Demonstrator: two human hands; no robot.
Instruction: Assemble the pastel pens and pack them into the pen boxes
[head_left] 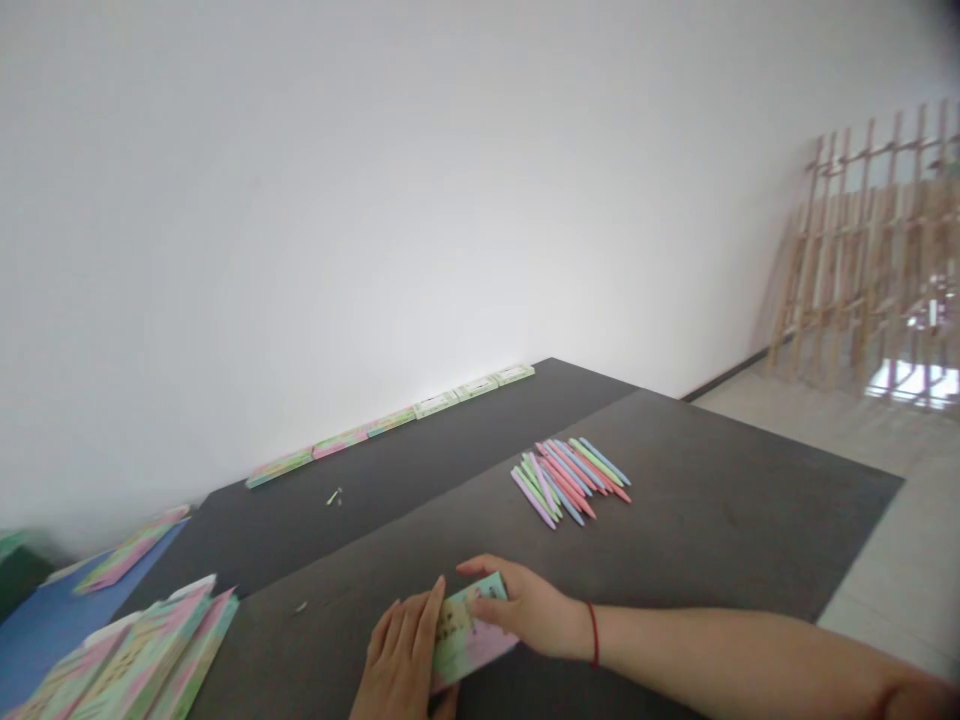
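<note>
A small green and pink printed booklet (474, 632) lies between both hands at the near edge of the dark table. My left hand (405, 645) is closed on its left end, fingers stretched along that edge and the thumb low at the near corner. From the right, my right hand (529, 605) grips the other end, thumb on the printed cover and index finger past the far edge. Part of the cover is hidden under the fingers. Beyond the right hand lies a loose row of pastel pens (570, 480) in pink, blue, green and purple.
Stacked booklets (150, 660) fill the near left corner, with another booklet (131, 550) on a blue surface (52, 625) behind them. Several flat packs (345, 440) line the wall. Small scraps (334, 496) lie on the dark table (712, 500). Wooden racks (862, 240) stand at right.
</note>
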